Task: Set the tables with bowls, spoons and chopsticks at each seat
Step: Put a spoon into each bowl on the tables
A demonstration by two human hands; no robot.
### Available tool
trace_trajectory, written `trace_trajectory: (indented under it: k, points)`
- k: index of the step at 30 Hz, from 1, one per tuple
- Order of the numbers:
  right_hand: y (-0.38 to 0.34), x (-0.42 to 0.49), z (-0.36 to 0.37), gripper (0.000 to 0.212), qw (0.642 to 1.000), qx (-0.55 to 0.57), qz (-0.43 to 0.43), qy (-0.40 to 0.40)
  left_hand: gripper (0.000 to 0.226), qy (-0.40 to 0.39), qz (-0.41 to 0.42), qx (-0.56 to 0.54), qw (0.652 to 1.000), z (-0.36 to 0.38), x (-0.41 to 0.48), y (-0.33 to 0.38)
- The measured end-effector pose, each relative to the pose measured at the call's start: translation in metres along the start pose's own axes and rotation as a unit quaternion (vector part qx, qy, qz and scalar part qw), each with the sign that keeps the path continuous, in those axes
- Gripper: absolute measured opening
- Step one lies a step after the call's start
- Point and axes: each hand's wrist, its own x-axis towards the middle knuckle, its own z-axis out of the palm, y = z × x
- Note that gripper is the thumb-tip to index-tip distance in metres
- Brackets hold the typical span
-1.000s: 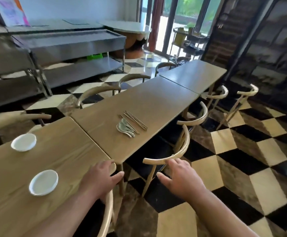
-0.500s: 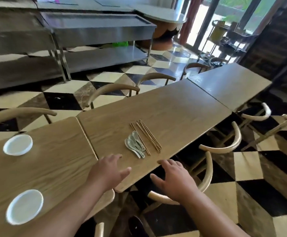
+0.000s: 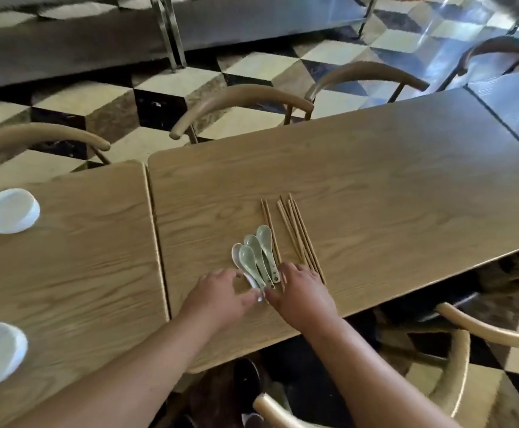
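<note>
Our left hand (image 3: pixel 221 293) and right hand (image 3: pixel 303 293) touch the near handle ends of the spoons (image 3: pixel 256 257), chopsticks (image 3: pixel 298 236) lying just right of them; whether either hand grips, we cannot tell.

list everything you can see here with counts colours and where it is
light wooden tables: three, tan, end to end
round white bowls: two, white, left table
ceramic soup spoons: four, three pale green and one white, fanned on middle table
thin wooden chopsticks: several, brown, right of spoons
curved-back wooden chairs: at least five, tan, both sides
steel shelving: one, grey, far side
checkered floor: black and cream
left hand: at spoon handles, grip unclear
right hand: over near chopstick ends
</note>
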Motion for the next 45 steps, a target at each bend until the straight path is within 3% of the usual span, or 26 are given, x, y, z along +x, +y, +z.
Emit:
trace_trajectory:
  k: [3,9,14,18,23,27,30,32,34,40,45]
  points:
    - [0.006,0.031,0.015,0.051,1.0,0.02,0.012,-0.006,0.058,-0.018,-0.05,-0.072,0.996,0.014,0.024,0.01]
    - [0.003,0.064,0.033,0.059,1.0,0.017,0.018,0.0,0.035,0.006,-0.142,-0.208,0.968,0.029,0.058,0.008]
    - [-0.008,0.07,0.035,0.033,1.0,-0.027,-0.003,-0.001,0.028,-0.028,-0.164,-0.409,0.897,0.034,0.07,0.01]
    - [-0.022,0.068,0.038,0.024,0.998,-0.046,0.001,-0.037,0.026,-0.068,-0.167,-0.448,0.876,0.034,0.069,0.008]
    - [-0.033,0.066,0.045,0.018,0.995,-0.03,0.037,-0.088,0.024,-0.099,-0.155,-0.434,0.882,0.03,0.067,-0.001]
    - [-0.046,0.065,0.046,0.015,0.987,0.043,0.001,-0.158,0.022,-0.083,-0.127,-0.437,0.886,0.022,0.057,-0.011]
    - [-0.064,0.057,0.044,0.024,0.944,0.238,0.047,-0.224,0.034,-0.102,-0.095,-0.476,0.868,0.008,0.042,-0.024]
    - [-0.083,0.047,0.043,0.028,0.903,0.343,0.059,-0.253,0.039,-0.111,-0.075,-0.517,0.845,-0.005,0.028,-0.039]
    - [-0.104,0.038,0.045,0.028,0.884,0.373,0.031,-0.279,0.041,-0.099,-0.073,-0.571,0.812,-0.017,0.014,-0.06]
    - [-0.192,0.006,0.075,0.032,0.87,0.332,-0.047,-0.361,0.041,-0.082,-0.065,-0.644,0.757,-0.056,-0.04,-0.162]
    - [-0.278,-0.036,0.111,0.041,0.854,0.319,-0.046,-0.409,0.03,-0.038,-0.078,-0.692,0.717,-0.079,-0.092,-0.263]
